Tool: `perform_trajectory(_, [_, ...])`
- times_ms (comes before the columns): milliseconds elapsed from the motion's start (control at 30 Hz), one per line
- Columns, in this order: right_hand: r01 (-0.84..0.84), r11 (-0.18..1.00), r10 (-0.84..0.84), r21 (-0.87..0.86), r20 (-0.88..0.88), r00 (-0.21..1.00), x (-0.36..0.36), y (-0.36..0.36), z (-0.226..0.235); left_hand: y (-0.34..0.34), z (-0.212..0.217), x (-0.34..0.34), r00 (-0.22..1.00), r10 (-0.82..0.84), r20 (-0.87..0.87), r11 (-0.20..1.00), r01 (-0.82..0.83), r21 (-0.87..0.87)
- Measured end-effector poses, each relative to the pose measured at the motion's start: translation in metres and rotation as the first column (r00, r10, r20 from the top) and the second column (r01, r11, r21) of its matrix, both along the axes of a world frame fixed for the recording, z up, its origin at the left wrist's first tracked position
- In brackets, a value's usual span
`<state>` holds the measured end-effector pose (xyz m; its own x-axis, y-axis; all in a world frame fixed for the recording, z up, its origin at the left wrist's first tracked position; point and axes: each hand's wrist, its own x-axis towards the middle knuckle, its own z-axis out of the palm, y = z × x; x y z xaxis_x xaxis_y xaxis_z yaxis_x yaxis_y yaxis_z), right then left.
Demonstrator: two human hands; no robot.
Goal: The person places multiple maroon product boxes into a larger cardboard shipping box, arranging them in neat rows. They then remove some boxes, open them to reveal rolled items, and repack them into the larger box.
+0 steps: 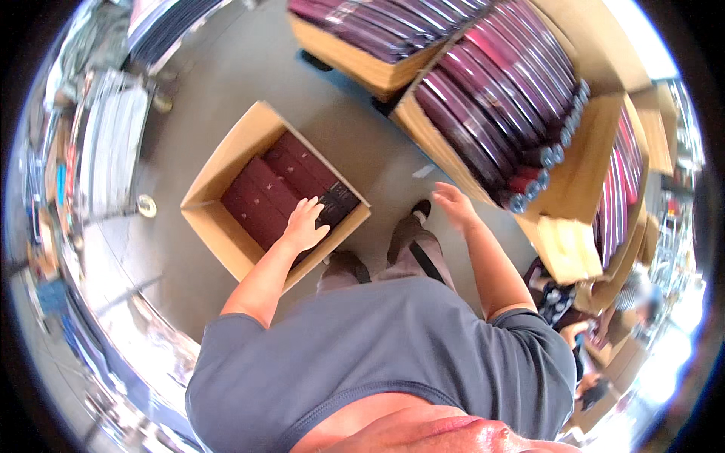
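Observation:
An open cardboard box [240, 143] stands on the floor in front of me. Several flat maroon boxes [260, 185] lie side by side in it, and a darker one [343, 202] is at its right corner. Over the near right part of this box is my left hand [306, 225], fingers apart, with nothing seen in it. Whether its fingertips touch the maroon boxes I cannot tell. My right hand [455, 205] hangs over the floor to the right, slightly blurred, its fingers loosely stretched and holding nothing visible. It is nearest the large carton [445, 155] at the right.
Shiny plastic-wrapped maroon rolls [495, 83] fill the large carton, with another full carton [355, 57] beyond it. More open cartons [563, 241] crowd the right side, where a person [589, 385] is partly seen. A wheeled rack [113, 143] stands at the left.

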<state>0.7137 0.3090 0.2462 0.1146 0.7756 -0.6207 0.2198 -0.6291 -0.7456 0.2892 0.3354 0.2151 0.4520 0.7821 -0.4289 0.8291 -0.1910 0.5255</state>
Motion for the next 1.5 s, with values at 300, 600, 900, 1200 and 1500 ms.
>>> perform_trajectory(300, [0.105,0.960,0.005,-0.261,0.389,0.921,0.188,-0.109,-0.053,0.102,0.028,0.216,0.913,-0.315,-0.258,0.933,0.248,-0.261])
perform_trajectory(600, [0.585,0.668,-0.417,-0.460,0.419,0.807,0.165,-0.231,-0.058,0.203,-0.003,0.412,0.717,-0.696,0.048,0.709,0.696,-0.118])
perform_trajectory(900, [0.788,0.179,-0.629,-0.588,0.548,0.552,-0.008,-0.362,-0.046,0.318,-0.103,0.443,0.109,-0.916,-0.386,0.285,0.855,-0.434])
perform_trajectory(1200, [0.988,-0.092,-0.567,-0.126,0.822,0.052,0.081,-0.498,-0.041,0.231,-0.119,0.532,0.524,-0.814,-0.251,0.554,0.830,-0.064])
perform_trajectory(1500, [0.469,-0.727,-0.541,-0.502,0.839,0.058,0.171,-0.699,-0.265,0.135,-0.166,0.587,0.583,-0.694,-0.422,0.498,0.812,0.303])
